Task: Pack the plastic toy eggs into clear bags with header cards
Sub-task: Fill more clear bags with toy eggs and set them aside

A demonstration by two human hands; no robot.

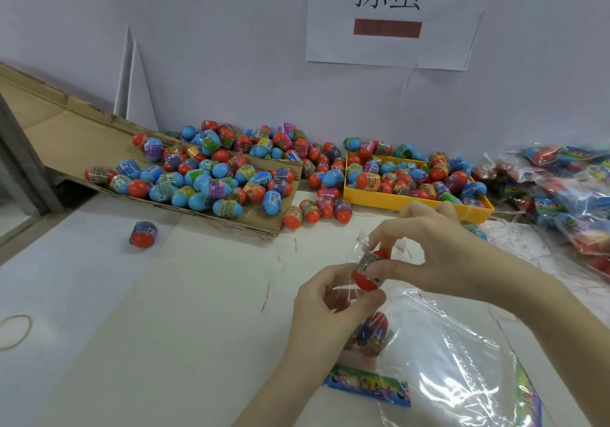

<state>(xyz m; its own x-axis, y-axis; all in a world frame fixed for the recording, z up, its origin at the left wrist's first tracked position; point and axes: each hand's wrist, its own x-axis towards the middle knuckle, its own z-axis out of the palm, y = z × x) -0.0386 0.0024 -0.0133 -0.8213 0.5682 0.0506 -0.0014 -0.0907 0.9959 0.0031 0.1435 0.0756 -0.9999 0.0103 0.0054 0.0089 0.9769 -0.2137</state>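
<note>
The right hand [439,255] pinches 1 red egg [369,269] at the clear bag [439,354] mouth, which the left hand [330,307] pinches open; if that mouth droops, the egg could roll off.

Both hands [379,278] around a red egg [369,271] at the clear bag [439,344] mouth, over a white table [165,294]

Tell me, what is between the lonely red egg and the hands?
Only bare white table between the stray egg and the left hand, in the head view.

You see even, bright, diffuse lighting with faint shadows. Glare streaks the clear crinkled plastic bag [452,354]. Wide-angle distortion bends the edges; the packed bags at right [567,192] blur.
</note>
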